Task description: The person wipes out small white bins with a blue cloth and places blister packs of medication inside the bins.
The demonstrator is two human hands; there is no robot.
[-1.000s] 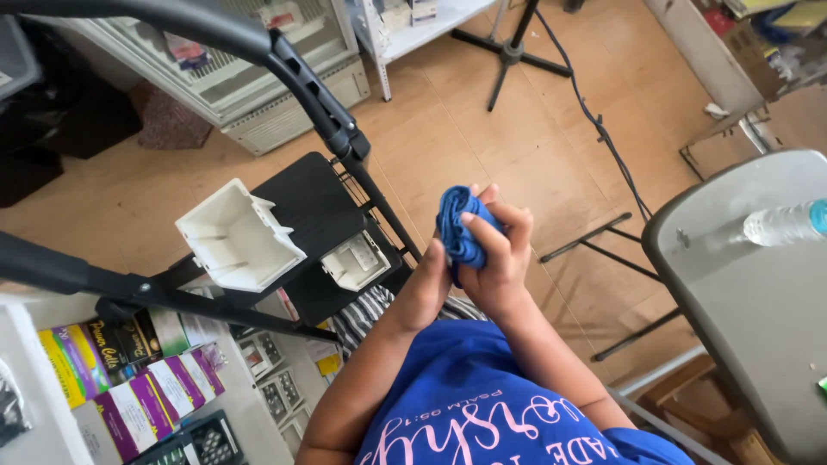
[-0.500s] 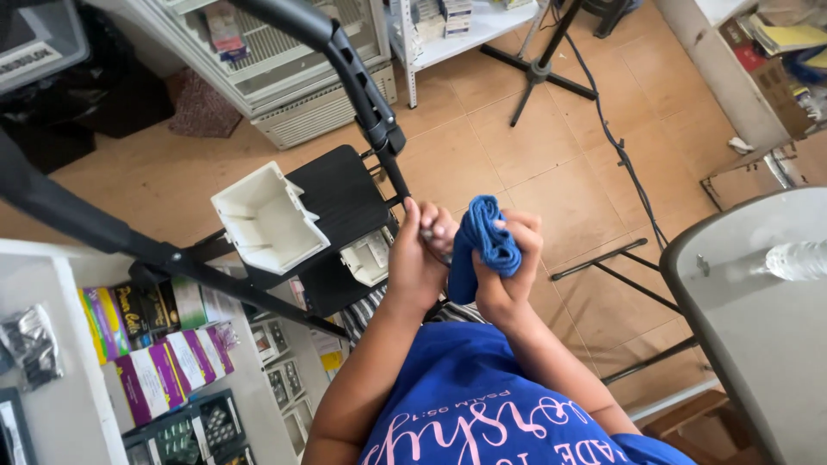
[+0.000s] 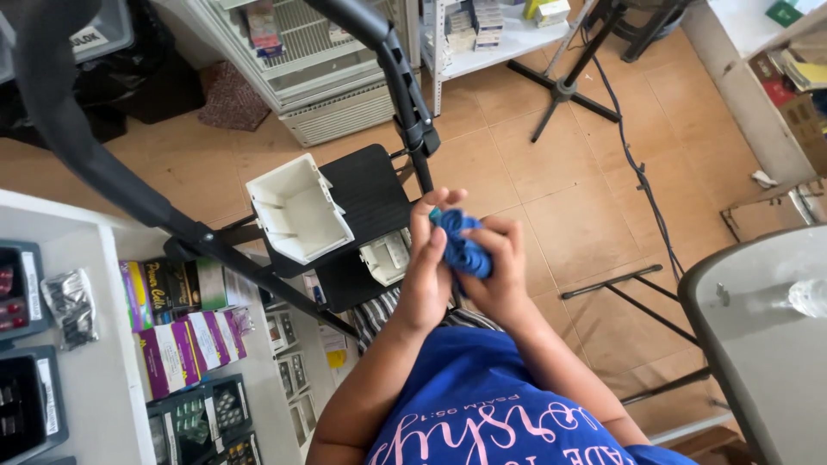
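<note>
**Packets and labels around the counter**

Purple and white flat packets (image 3: 185, 349) stand in a row under the white counter's edge at left, with dark and green packets (image 3: 172, 288) just above them. A clear bag of small dark parts (image 3: 71, 301) lies on the counter. Boxed goods (image 3: 478, 21) sit stacked on the white shelf at top.

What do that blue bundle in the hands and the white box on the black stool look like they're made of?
The blue bundle, pressed between the left hand and right hand, looks like soft, matte cloth: it bunches into folds, though the weave is too small to tell. The white box on the black stool seems to be rigid moulded plastic: thin straight walls, inner dividers, dull smooth finish.
</note>
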